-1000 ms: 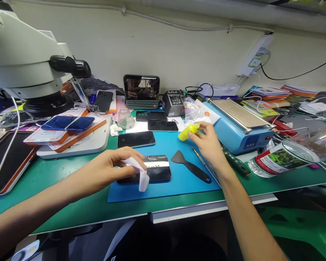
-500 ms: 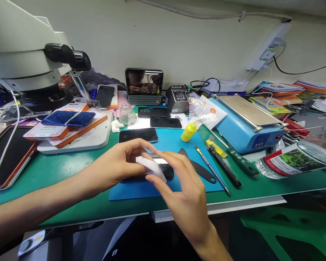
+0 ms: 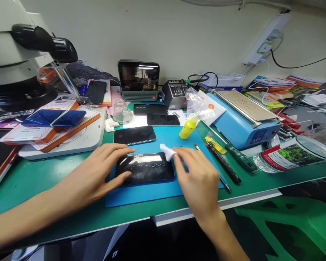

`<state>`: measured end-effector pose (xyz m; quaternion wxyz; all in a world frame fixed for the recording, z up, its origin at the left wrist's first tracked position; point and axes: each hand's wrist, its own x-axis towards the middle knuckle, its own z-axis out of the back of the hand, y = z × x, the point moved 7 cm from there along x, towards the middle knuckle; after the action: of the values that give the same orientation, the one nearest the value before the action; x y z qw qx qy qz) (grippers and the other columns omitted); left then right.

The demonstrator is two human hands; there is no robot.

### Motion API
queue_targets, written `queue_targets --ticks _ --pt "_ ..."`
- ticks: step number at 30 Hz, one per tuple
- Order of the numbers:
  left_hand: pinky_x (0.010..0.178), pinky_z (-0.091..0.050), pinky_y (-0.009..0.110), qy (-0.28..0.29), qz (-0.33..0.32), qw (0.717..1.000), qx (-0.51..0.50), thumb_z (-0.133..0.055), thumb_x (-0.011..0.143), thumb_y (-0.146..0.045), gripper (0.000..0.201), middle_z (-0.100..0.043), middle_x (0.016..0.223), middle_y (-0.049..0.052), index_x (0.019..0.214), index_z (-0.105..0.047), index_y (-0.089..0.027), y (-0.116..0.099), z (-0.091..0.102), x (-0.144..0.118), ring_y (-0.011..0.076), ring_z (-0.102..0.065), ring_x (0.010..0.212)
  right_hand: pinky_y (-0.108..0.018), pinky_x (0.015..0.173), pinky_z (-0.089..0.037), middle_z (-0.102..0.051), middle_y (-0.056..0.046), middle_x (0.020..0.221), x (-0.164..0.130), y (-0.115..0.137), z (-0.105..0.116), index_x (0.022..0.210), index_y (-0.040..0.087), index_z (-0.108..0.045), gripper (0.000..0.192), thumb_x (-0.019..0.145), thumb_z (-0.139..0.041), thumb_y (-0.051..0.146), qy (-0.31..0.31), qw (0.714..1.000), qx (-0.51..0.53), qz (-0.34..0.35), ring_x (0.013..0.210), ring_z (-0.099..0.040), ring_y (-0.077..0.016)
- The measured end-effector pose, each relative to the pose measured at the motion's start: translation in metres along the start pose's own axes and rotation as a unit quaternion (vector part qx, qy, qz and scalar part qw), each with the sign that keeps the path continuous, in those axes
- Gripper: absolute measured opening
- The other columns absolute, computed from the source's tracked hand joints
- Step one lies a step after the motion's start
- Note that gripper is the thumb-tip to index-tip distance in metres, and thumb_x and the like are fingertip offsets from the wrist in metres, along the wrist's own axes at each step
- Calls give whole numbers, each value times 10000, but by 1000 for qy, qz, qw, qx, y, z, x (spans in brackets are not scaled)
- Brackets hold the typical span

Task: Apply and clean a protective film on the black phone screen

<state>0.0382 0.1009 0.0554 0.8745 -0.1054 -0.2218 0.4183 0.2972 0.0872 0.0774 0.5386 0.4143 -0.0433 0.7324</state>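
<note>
A black phone (image 3: pixel 145 174) lies face up on the blue mat (image 3: pixel 143 197), with a line of small wet drops and a smeared patch across its glass. My left hand (image 3: pixel 103 174) is at the phone's left end, thumb and fingers spread; its thumb tip is over the glass and its fingertips are near the far edge. Whether it presses on the phone I cannot tell. Between the thumb and fingers of my right hand (image 3: pixel 199 177) is a crumpled white wipe (image 3: pixel 167 152), pinched above the phone's far right corner.
Behind lie another phone (image 3: pixel 135 135) and a yellow bottle (image 3: pixel 188 128). To the right are a black pen-like tool (image 3: pixel 224 162), a green-handled screwdriver (image 3: pixel 241 158) and a blue heating plate machine (image 3: pixel 233 128). Stacked boxes (image 3: pixel 43 132) and a microscope (image 3: pixel 19 65) stand left.
My hands have moved apart. The left hand let go of the wipe and came down to the phone's left end; the right hand keeps the wipe, now bunched up. The view has shifted slightly.
</note>
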Motion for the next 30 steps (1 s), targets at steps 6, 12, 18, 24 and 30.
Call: queue_targets --ticks 6,12,18,24,30 --pt "1275 -447 365 -8 -1 1000 3 -543 1165 -450 473 -609 1546 43 1614 -441 -338 13 -13 -17 223 -580 1454 -451 1315 -504 -587 -126 1718 -35 18 3 1698 79 -485 621 1085 -520 171 158 985 -22 65 1638 -511 -271" --pt "1255 -494 451 -6 17 999 30 -619 1090 -613 760 -564 1620 93 1723 -331 -306 21 -22 -32 306 -581 1470 -445 1389 -398 -544 -125 1746 -47 28 2 1676 70 -503 573 1159 -554 313 188 970 -62 139 1678 -446 -238" --pt "1206 -548 537 2 53 999 0 -704 1005 -699 878 -605 1608 103 1724 -333 -358 29 -27 -29 373 -613 1447 -528 1319 -482 -592 -190 1679 -56 35 -9 1596 -1 -578 621 1193 -461 457 220 954 -81 187 1611 -538 -311" --pt "1138 -592 509 -3 52 998 -35 -733 983 -683 794 -688 1505 72 1661 -427 -404 29 -23 -26 362 -684 1341 -487 1298 -500 -607 -190 1656 -50 38 -10 1557 -7 -628 637 1192 -458 486 227 952 -94 182 1577 -576 -317" --pt "1199 -540 502 20 73 997 -30 -716 989 -690 841 -632 1572 45 1707 -361 -435 40 -31 -40 371 -616 1427 -484 1311 -483 -569 -168 1686 -23 32 -31 1575 5 -622 653 1207 -397 494 236 960 -87 122 1574 -576 -313"
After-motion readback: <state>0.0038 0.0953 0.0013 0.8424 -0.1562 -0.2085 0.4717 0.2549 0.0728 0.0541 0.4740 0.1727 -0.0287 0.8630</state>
